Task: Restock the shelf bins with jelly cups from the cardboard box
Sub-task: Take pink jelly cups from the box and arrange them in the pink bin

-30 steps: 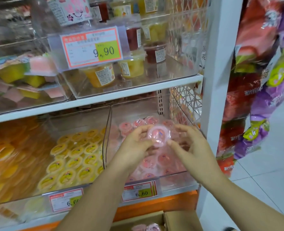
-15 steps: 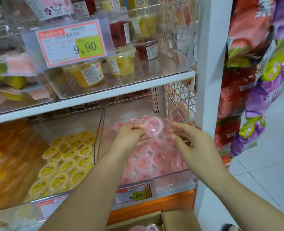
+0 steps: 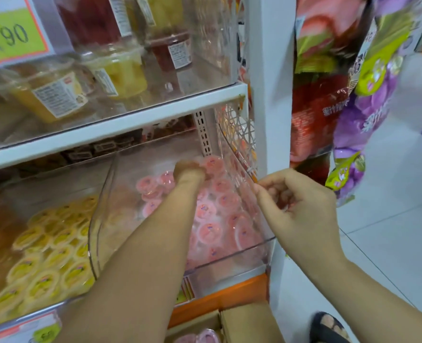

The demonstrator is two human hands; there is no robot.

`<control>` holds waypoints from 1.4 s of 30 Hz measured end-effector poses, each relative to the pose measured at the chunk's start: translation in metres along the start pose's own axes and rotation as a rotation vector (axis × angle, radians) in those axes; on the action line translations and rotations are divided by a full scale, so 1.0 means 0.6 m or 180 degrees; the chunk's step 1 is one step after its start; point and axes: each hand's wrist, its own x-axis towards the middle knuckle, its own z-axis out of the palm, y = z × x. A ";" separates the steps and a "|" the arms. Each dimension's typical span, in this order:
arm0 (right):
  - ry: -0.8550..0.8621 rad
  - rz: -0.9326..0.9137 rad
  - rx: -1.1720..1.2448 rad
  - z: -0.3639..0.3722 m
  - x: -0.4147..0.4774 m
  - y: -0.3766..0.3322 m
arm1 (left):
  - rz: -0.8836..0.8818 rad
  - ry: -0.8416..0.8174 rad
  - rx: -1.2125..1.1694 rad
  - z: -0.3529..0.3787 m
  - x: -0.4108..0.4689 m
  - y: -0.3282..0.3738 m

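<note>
My left hand point(image 3: 188, 170) reaches deep into the clear shelf bin point(image 3: 259, 243) and holds a pink jelly cup point(image 3: 214, 164) at the bin's back right. Several more pink jelly cups point(image 3: 208, 231) lie packed in this bin under my forearm. Outside the bin's right front corner hovers my right hand point(image 3: 299, 201), its fingers loosely curled around nothing. The cardboard box point(image 3: 244, 323) sits on the floor below the shelf, with pink cups point(image 3: 205, 337) showing inside at the bottom edge.
A neighbouring bin on the left holds yellow jelly cups point(image 3: 44, 258). The shelf above point(image 3: 155, 120) carries larger fruit cups point(image 3: 54, 95). Snack bags point(image 3: 358, 107) hang beyond the white upright on the right. My sandalled foot point(image 3: 328, 328) stands beside the box.
My left hand has carried the pink cup from the bin's front to its back right. My right hand let go of the cup and drew back outside the bin. The camera moved closer.
</note>
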 end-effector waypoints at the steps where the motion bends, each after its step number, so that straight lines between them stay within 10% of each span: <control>1: -0.0026 -0.0020 -0.0026 0.001 0.000 0.001 | 0.0089 0.0055 -0.0044 0.006 0.006 0.001; 11: -0.0030 -0.0128 -0.0105 0.002 0.000 0.009 | 0.1380 0.0318 0.2563 -0.019 -0.013 0.007; 20: 0.0118 -0.0196 -0.0074 0.013 -0.003 0.006 | 0.1790 -0.1010 0.3703 -0.048 -0.031 -0.049; 33: -0.0055 -0.0356 -0.0121 0.006 -0.002 0.018 | 0.2070 -0.0592 0.2709 -0.067 -0.086 -0.025; 38: -0.0269 -0.0219 -0.0139 -0.003 0.000 0.016 | 0.0947 -0.2057 0.1896 -0.080 -0.182 -0.021; 42: -0.0318 -0.0188 -0.0194 -0.005 0.000 0.010 | 0.0822 -0.2178 0.1487 -0.066 -0.203 -0.031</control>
